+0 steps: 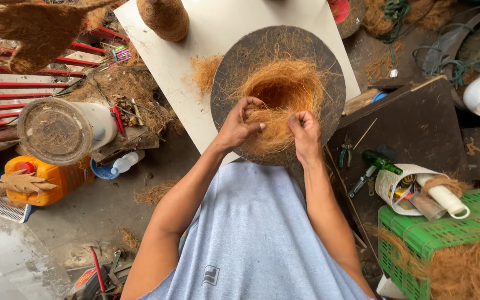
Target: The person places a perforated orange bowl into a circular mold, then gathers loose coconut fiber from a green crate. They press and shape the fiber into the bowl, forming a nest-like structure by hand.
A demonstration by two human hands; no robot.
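Both your hands are deep in the coir fibre nest (282, 97) on the round dark disc (278, 94).

Your left hand (241, 123) is clenched on a tuft of the orange-brown fibre at the near edge of the nest, fingers curled tight, and your right hand (305, 132) is pinching another tuft just beside it, knuckles up. The nest sits in the middle of the disc, hollow at its centre, and the disc lies on a white board (218, 33). Off to your right a green crate (434, 239) holds more loose fibre; to your left stands an orange jug (51, 180) and a white cylinder (68, 129) lies tipped on its side.
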